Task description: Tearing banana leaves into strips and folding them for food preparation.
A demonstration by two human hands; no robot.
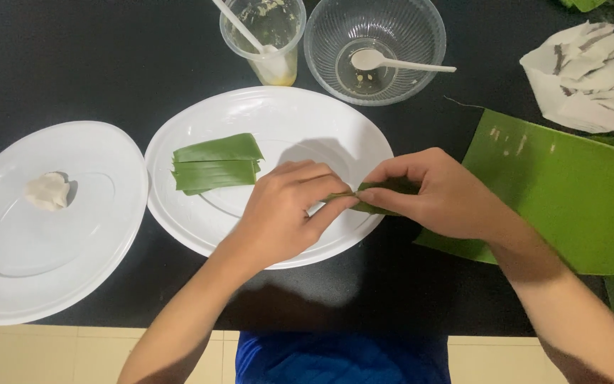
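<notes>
My left hand (pixel 286 210) and my right hand (pixel 442 192) meet over the right side of a white oval plate (pixel 278 114), both pinching a small folded green leaf strip (pixel 374 206). The strip is mostly hidden by my fingers. A short stack of cut green leaf strips (pixel 218 163) lies flat on the plate's left half. A large green banana leaf piece (pixel 570 192) rests on the black table under my right wrist.
A second white oval plate (pixel 8 270) at the left carries a small white dough lump (pixel 47 190). Behind stand a clear plastic cup (pixel 268 39) with a spoon, a clear bowl (pixel 374 50) with a white spoon, and crumpled paper (pixel 595 75) at the far right.
</notes>
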